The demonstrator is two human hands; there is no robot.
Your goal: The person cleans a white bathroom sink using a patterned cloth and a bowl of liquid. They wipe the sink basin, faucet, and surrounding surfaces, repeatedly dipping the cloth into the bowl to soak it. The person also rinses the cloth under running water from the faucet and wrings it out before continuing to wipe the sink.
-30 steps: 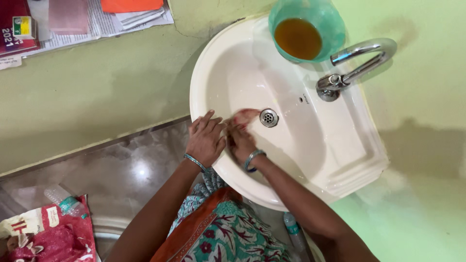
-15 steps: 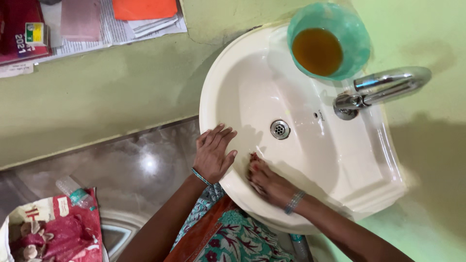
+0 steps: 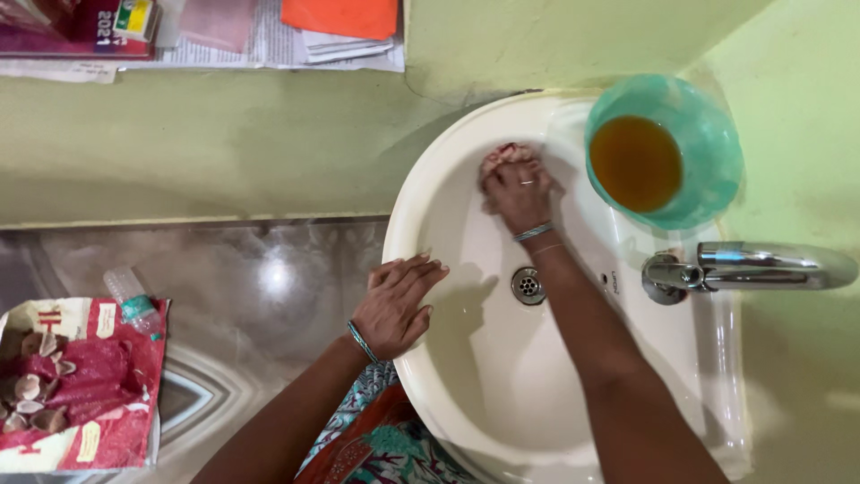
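Note:
A white wash basin (image 3: pixel 405 208) is fixed to a green wall, with a metal drain (image 3: pixel 528 285) at its middle. My right hand (image 3: pixel 520 190) reaches to the basin's far inner wall and presses a small pinkish pad (image 3: pixel 504 153) against it, fingers curled over the pad. A ring and a bangle show on that hand and wrist. My left hand (image 3: pixel 394 305) rests flat on the basin's left rim with its fingers apart and holds nothing.
A green bowl (image 3: pixel 712 148) of brown liquid sits on the basin's far right corner, beside a chrome tap (image 3: pixel 770 266). Papers and books (image 3: pixel 224 31) lie on a ledge at the top left. A red bag (image 3: pixel 90 385) and a plastic bottle (image 3: pixel 130 303) lie on the stone floor.
My right hand has moved from the basin's near edge across the drain to the far inner wall. My left hand has stayed on the left rim. The camera view has shifted.

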